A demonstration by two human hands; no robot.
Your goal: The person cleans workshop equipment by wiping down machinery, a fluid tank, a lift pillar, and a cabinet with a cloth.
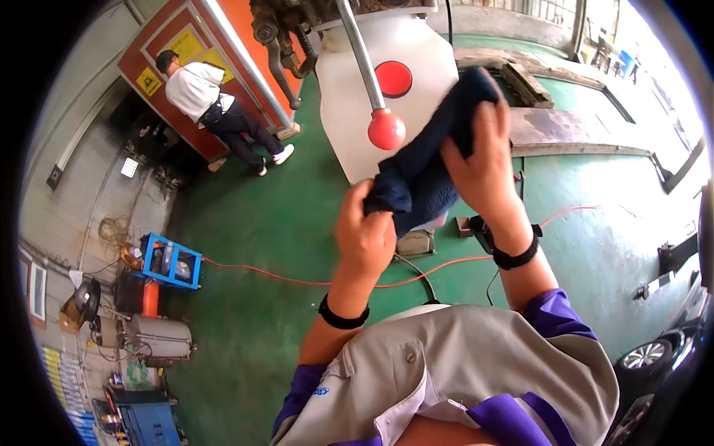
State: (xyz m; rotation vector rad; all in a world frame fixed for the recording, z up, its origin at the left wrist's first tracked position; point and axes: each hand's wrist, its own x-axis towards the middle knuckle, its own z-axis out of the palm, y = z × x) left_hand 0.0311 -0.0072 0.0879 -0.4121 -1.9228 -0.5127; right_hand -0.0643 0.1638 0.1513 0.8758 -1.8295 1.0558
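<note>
A dark navy cloth is stretched between my two hands in front of a white machine body. My left hand grips its lower left end, fingers closed round a bunched fold. Higher up and to the right, my right hand holds the other end, with the thumb on the near side and the fingers partly behind the cloth. Just beyond the cloth is a lever ending in a red ball knob; neither hand is on it. A round red disc sits on the white machine body.
A person in a white top stands by a red-brown cabinet at upper left. A red hose crosses the green floor. A blue cart and a grey tank are left; a metal-topped beam is right.
</note>
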